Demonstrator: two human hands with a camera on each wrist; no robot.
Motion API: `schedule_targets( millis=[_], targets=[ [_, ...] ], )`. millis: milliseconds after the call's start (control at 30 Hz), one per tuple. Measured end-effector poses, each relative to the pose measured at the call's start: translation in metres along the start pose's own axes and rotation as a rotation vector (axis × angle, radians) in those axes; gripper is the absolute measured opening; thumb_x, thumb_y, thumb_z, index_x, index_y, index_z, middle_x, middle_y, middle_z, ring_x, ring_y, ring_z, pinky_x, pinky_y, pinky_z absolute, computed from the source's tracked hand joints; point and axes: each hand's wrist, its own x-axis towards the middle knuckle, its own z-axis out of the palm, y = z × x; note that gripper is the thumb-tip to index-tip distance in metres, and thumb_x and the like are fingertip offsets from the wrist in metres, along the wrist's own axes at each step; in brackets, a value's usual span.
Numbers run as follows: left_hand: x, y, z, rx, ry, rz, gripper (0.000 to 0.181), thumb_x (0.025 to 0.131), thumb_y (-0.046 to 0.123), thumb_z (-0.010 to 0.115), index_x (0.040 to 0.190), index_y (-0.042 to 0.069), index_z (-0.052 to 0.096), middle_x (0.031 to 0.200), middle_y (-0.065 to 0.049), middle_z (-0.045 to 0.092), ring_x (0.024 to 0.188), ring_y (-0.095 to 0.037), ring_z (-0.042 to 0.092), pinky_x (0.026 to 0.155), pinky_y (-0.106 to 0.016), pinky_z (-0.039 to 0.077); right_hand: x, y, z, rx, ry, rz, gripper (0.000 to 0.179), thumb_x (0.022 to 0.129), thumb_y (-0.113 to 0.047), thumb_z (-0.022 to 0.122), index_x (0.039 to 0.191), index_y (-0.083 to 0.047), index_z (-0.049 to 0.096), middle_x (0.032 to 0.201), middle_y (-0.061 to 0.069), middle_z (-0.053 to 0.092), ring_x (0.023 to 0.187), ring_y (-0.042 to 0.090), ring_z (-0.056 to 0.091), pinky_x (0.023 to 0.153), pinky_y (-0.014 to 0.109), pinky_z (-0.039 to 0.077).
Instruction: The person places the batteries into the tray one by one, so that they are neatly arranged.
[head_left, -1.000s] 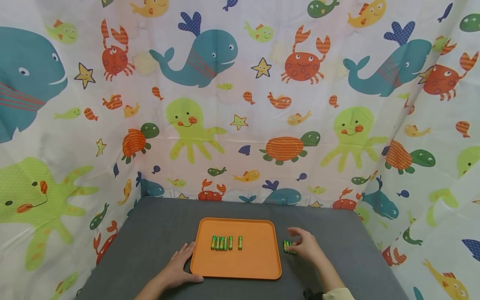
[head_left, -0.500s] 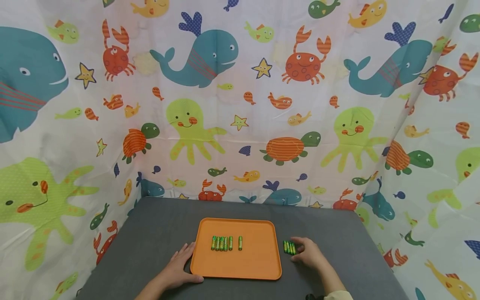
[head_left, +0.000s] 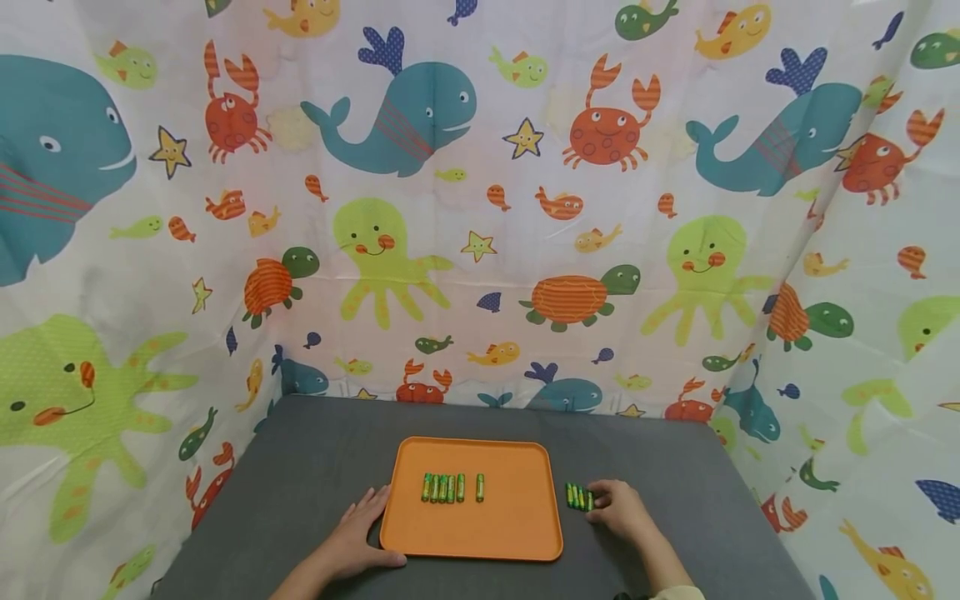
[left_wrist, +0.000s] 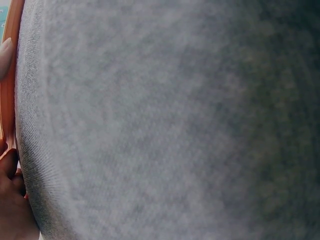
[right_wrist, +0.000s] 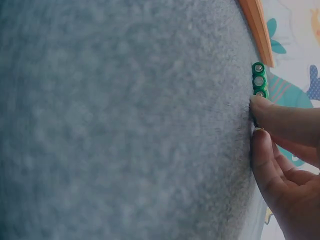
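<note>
An orange tray (head_left: 471, 533) lies on the grey table, with several green batteries (head_left: 442, 488) standing out in a row on it and a single battery (head_left: 480, 488) set a little apart to their right. My left hand (head_left: 345, 542) rests at the tray's front left corner, fingers along the left edge and thumb at the front edge. Right of the tray is a second row of green batteries (head_left: 576, 497). My right hand (head_left: 624, 510) pinches the rightmost one between thumb and finger. In the right wrist view, the thumb (right_wrist: 285, 120) hides that battery behind neighbouring batteries (right_wrist: 259, 80).
The grey table (head_left: 337, 442) reaches back to a white curtain (head_left: 480, 367) printed with sea animals, which also hangs at both sides. In the right wrist view, the tray's rim (right_wrist: 257, 30) runs near the battery row.
My right hand has moved from above the row to its right end, and its fingertips now close on the last battery. The left hand and tray stay in place.
</note>
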Motion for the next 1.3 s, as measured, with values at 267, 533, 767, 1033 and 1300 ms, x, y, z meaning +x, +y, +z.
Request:
schedule_targets(
  millis=[267,533,767,1033,1300],
  targets=[
    [0.001,-0.002,0.0,-0.003,-0.007,-0.001,0.116,0.074,0.06,0.082,0.162,0.011,0.024,0.167,-0.013,0.024,0.155,-0.042,0.011,0.119,-0.069,0.006,-0.005,-0.001,-0.006,0.101,0.042,0.007,0.046,0.07,0.001,0.088,0.113,0.004,0.071,0.091,0.007,0.074,0.077,0.015,0.067,0.065,0.031,0.055],
    [0.002,-0.002,0.0,0.0,-0.004,-0.011,0.118,0.073,0.061,0.083,0.162,0.011,0.023,0.167,-0.012,0.024,0.155,-0.041,0.012,0.12,-0.068,0.006,-0.005,-0.025,-0.012,0.146,0.038,-0.014,0.049,0.076,-0.004,0.086,0.121,0.004,0.069,0.1,0.009,0.075,0.084,0.018,0.07,0.068,0.036,0.06],
    [0.002,-0.001,0.0,-0.006,-0.002,-0.054,0.12,0.07,0.062,0.084,0.162,0.012,0.024,0.167,-0.013,0.025,0.155,-0.04,0.012,0.12,-0.067,0.006,-0.003,-0.054,-0.011,0.147,0.056,-0.067,0.044,0.078,-0.003,0.085,0.12,-0.001,0.071,0.1,0.006,0.073,0.087,0.017,0.07,0.071,0.036,0.06],
    [-0.001,0.001,0.0,-0.017,-0.022,-0.042,0.117,0.074,0.059,0.083,0.162,0.011,0.022,0.167,-0.014,0.024,0.155,-0.042,0.012,0.119,-0.069,0.007,-0.003,-0.08,0.001,0.158,0.032,-0.129,0.044,0.078,-0.005,0.085,0.12,-0.004,0.071,0.101,0.007,0.072,0.088,0.019,0.07,0.072,0.036,0.061],
    [0.001,0.002,-0.001,-0.017,-0.009,-0.028,0.119,0.072,0.061,0.084,0.162,0.011,0.024,0.167,-0.013,0.024,0.155,-0.042,0.011,0.119,-0.069,0.005,0.006,-0.102,0.023,0.168,-0.047,-0.214,0.046,0.081,-0.003,0.082,0.124,0.003,0.068,0.104,0.011,0.073,0.089,0.021,0.07,0.075,0.036,0.062]
  ],
)
